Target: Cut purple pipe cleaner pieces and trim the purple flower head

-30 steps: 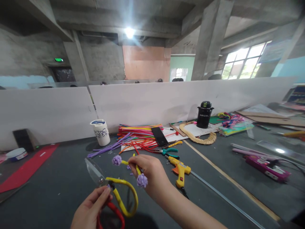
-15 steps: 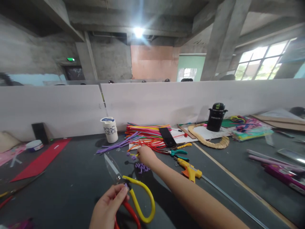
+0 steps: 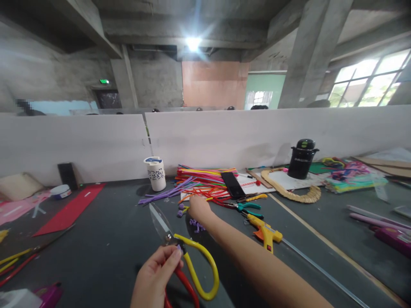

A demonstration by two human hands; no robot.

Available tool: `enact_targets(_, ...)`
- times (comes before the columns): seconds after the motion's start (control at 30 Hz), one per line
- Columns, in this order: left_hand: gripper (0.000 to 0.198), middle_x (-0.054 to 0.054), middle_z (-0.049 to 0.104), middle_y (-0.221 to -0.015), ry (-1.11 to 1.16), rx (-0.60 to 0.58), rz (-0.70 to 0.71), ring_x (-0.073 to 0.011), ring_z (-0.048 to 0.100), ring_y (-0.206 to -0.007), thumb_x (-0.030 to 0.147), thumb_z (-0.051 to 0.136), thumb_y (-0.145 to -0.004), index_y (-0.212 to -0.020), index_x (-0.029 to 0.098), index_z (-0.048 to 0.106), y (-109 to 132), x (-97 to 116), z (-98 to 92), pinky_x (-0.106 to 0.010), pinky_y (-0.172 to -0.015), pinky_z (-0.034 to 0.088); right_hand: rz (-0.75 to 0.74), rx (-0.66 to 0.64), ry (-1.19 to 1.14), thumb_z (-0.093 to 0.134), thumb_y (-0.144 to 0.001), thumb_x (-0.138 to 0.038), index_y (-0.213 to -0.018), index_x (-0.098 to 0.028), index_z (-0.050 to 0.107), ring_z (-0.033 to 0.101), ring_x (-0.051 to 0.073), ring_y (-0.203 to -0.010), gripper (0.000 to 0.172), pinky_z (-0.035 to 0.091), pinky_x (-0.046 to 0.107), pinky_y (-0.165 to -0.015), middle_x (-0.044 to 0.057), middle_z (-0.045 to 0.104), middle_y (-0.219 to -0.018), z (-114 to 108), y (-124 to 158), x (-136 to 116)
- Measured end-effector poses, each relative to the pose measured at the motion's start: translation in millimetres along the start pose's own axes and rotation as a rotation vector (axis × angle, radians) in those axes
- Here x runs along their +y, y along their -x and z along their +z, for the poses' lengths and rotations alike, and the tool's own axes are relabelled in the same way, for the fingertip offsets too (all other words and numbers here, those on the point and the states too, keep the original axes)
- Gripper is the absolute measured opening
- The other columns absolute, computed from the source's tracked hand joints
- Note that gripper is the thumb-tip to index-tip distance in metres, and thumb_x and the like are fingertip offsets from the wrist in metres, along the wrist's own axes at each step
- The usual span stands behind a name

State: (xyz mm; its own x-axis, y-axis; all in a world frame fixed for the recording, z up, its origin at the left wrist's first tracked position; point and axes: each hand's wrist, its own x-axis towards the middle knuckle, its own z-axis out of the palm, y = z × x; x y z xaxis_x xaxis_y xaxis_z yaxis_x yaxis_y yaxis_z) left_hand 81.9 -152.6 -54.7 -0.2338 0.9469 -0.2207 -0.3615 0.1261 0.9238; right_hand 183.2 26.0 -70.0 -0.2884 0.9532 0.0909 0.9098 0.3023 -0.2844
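My left hand (image 3: 156,278) grips a pair of scissors (image 3: 180,252) with yellow and red handles, blades pointing up and away. My right hand (image 3: 198,207) is stretched forward over the dark table, fingers curled at the near edge of a heap of coloured pipe cleaners (image 3: 201,182). Beside it lies a yellow stem with purple fuzzy tips (image 3: 183,210), and small purple scraps (image 3: 195,223) sit under the wrist. Whether the right fingers pinch anything is hidden.
A white paper cup (image 3: 155,173), a black phone (image 3: 233,185), green-handled pliers (image 3: 245,207), a yellow glue gun (image 3: 266,230) and a black jar (image 3: 303,158) lie around. Red felt (image 3: 69,210) is at left, a white partition (image 3: 224,137) behind.
My right hand moved away from the scissors out to the pipe cleaner pile, carrying the yellow stem with purple tips down to the table. The left hand kept the scissors.
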Motion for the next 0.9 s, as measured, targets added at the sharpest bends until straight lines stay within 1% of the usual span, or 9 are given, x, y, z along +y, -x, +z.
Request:
enact_targets(0.13, 0.029, 0.000, 0.059, -0.053, 0.001, 0.028, 0.010, -0.0117, 0.052, -0.048, 0.036, 0.075, -0.051, -0.065, 0.012, 0.064, -0.4, -0.7, 0.2, -0.022, -0.048, 0.042, -0.059, 0.117, -0.076, 0.049, -0.085, -0.029, -0.107, -0.015, 0.051, 0.055, 0.018, -0.089, 0.026, 0.046, 0.037, -0.075, 0.006, 0.053, -0.107, -25.1, 28.2, 0.5)
enact_targets(0.2, 0.030, 0.000, 0.059, -0.053, -0.002, 0.048, 0.010, -0.0114, 0.052, -0.048, 0.036, 0.074, -0.051, -0.066, 0.012, 0.064, -1.2, -1.4, 1.1, -0.022, -0.048, 0.041, -0.103, 0.182, -0.127, 0.047, -0.085, -0.022, -0.091, -0.015, 0.055, 0.054, 0.015, -0.086, 0.013, 0.043, 0.028, -0.076, 0.004, 0.058, -0.093, -40.0, 57.7, -1.1)
enact_targets(0.33, 0.027, 0.000, 0.060, -0.055, -0.014, 0.036, 0.048, -0.0123, 0.053, -0.050, 0.035, 0.074, -0.051, -0.065, 0.013, 0.065, -1.1, -5.2, 6.6, -0.022, -0.049, 0.040, -0.209, 0.202, -0.236, 0.044, -0.084, -0.022, -0.082, -0.018, 0.054, 0.054, 0.009, -0.065, 0.011, 0.039, 0.017, -0.059, -0.002, 0.058, -0.073, -51.9, 131.1, -11.9)
enact_targets(0.4, 0.025, 0.000, 0.060, -0.055, -0.022, 0.022, 0.080, -0.0127, 0.053, -0.051, 0.034, 0.072, -0.053, -0.065, 0.013, 0.066, 0.2, -8.8, 10.4, -0.022, -0.050, 0.040, -0.258, 0.197, -0.336, 0.050, -0.077, -0.019, -0.082, -0.018, 0.055, 0.055, 0.013, -0.073, 0.007, 0.039, 0.020, -0.062, 0.002, 0.060, -0.079, -47.7, 159.1, -18.2)
enact_targets(0.43, 0.024, 0.001, 0.060, -0.056, -0.027, 0.018, 0.097, -0.0126, 0.053, -0.052, 0.034, 0.071, -0.054, -0.066, 0.013, 0.067, 1.2, -10.9, 12.3, -0.021, -0.051, 0.040, -0.259, 0.205, -0.361, 0.052, -0.075, -0.018, -0.090, -0.018, 0.055, 0.055, 0.016, -0.083, 0.016, 0.040, 0.022, -0.070, 0.005, 0.060, -0.089, -44.5, 168.5, -20.6)
enact_targets(0.53, 0.021, 0.000, 0.061, -0.059, -0.036, 0.005, 0.145, -0.0123, 0.053, -0.056, 0.031, 0.070, -0.056, -0.067, 0.014, 0.067, 5.6, -18.1, 18.7, -0.021, -0.054, 0.040, -0.204, 0.178, -0.406, 0.051, -0.072, -0.015, -0.103, -0.015, 0.051, 0.055, 0.020, -0.088, 0.031, 0.039, 0.026, -0.074, 0.008, 0.061, -0.095, -34.9, 181.3, -23.0)
enact_targets(0.63, 0.021, 0.000, 0.062, -0.059, -0.031, -0.026, 0.152, -0.0121, 0.053, -0.055, 0.032, 0.070, -0.057, -0.066, 0.014, 0.067, 11.8, -25.2, 27.4, -0.022, -0.055, 0.041, -0.104, 0.174, -0.419, 0.048, -0.072, -0.016, -0.098, -0.015, 0.052, 0.056, 0.022, -0.083, 0.027, 0.039, 0.029, -0.072, 0.009, 0.061, -0.089, -26.7, 184.7, -17.9)
enact_targets(0.8, 0.022, -0.002, 0.064, -0.063, -0.037, -0.091, 0.136, -0.0147, 0.056, -0.059, 0.032, 0.069, -0.057, -0.068, 0.013, 0.068, 24.6, -26.8, 43.6, -0.024, -0.057, 0.042, -0.048, 0.285, -0.681, 0.047, -0.057, -0.005, -0.095, -0.014, 0.054, 0.052, 0.021, -0.090, 0.039, 0.037, 0.030, -0.079, 0.009, 0.059, -0.094, -15.6, 186.2, -4.3)
enact_targets(0.9, 0.020, -0.003, 0.064, -0.068, -0.103, -0.192, 0.157, -0.0165, 0.057, -0.067, 0.031, 0.067, -0.061, -0.072, 0.014, 0.068, 35.0, -14.2, 46.1, -0.025, -0.064, 0.042, -0.039, 0.275, -0.787, 0.047, -0.060, -0.008, -0.084, -0.016, 0.055, 0.053, 0.017, -0.076, 0.026, 0.039, 0.026, -0.069, 0.004, 0.059, -0.081, -18.3, 179.1, 0.6)
